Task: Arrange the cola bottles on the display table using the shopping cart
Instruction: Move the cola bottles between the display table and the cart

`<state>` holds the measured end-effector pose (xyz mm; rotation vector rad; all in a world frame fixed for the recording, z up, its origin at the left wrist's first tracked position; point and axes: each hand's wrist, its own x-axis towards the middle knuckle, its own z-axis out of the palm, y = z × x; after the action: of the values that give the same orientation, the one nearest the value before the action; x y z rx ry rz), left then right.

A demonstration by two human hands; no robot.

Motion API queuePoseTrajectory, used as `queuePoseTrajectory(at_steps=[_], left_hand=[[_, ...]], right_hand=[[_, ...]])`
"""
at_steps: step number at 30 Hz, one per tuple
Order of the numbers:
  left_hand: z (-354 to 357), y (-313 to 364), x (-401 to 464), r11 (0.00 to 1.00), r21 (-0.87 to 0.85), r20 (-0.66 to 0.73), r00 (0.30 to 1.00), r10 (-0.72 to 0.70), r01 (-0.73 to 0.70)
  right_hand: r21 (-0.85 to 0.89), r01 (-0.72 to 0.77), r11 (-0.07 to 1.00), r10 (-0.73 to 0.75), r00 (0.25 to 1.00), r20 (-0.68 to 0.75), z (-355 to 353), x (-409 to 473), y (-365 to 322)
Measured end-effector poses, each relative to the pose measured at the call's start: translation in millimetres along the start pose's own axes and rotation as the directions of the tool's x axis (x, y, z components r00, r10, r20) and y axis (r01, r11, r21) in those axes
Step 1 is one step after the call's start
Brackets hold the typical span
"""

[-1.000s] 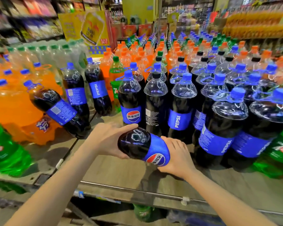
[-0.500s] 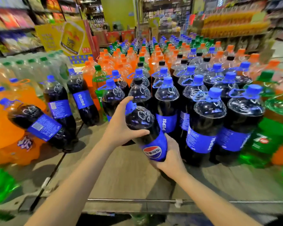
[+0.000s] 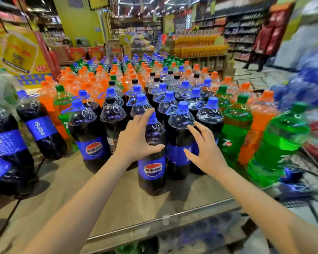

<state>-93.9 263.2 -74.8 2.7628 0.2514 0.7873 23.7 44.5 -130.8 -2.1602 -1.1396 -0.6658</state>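
Observation:
A large cola bottle (image 3: 151, 167) with a blue label and blue cap stands upright on the wooden display table (image 3: 117, 204), at the front of a block of cola bottles (image 3: 180, 125). My left hand (image 3: 136, 138) grips its upper shoulder, fingers reaching up to the cap and thumb across the front. My right hand (image 3: 204, 153) hovers just right of it with fingers spread, holding nothing, in front of the neighbouring cola bottle. More cola bottles (image 3: 40, 129) stand at the left. The shopping cart is blurred at the right edge.
Green soda bottles (image 3: 235, 132) and orange soda bottles (image 3: 261, 121) flank the cola on the right; orange ones fill the back. The table's metal front rail (image 3: 163, 217) runs below my arms. A person in red (image 3: 262, 41) walks in the far aisle.
The bottle went from lying tilted in both hands to standing upright on the table. My right hand has let go of its base and lifted away to the right. The view swung right.

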Motion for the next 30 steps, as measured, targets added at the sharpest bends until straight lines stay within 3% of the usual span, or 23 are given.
queuePoseTrajectory(at_steps=[4, 8, 14, 30], left_hand=[[15.3, -2.9, -12.7, 0.997, -0.08, -0.141, 0.99, 0.003, -0.014], [46.1, -12.5, -54.1, 0.967, -0.247, -0.279, 0.951, -0.132, 0.062], [105.6, -25.0, -99.1, 0.894, -0.393, -0.089, 0.958, -0.271, 0.216], [131.9, -45.3, -74.0, 0.913, -0.372, -0.079, 0.975, -0.209, 0.166]], right_hand=[[-0.025, -0.022, 0.999, 0.023, 0.998, 0.061, -5.0, 12.8, -4.7], [-0.034, -0.08, 0.996, 0.083, 0.99, 0.115, 3.0, 27.4, -14.2], [-0.127, -0.092, 0.988, 0.101, 0.992, 0.068, 26.6, 25.6, -13.5], [-0.095, -0.063, 0.993, 0.061, 0.998, -0.03, 52.0, 13.3, 0.3]])
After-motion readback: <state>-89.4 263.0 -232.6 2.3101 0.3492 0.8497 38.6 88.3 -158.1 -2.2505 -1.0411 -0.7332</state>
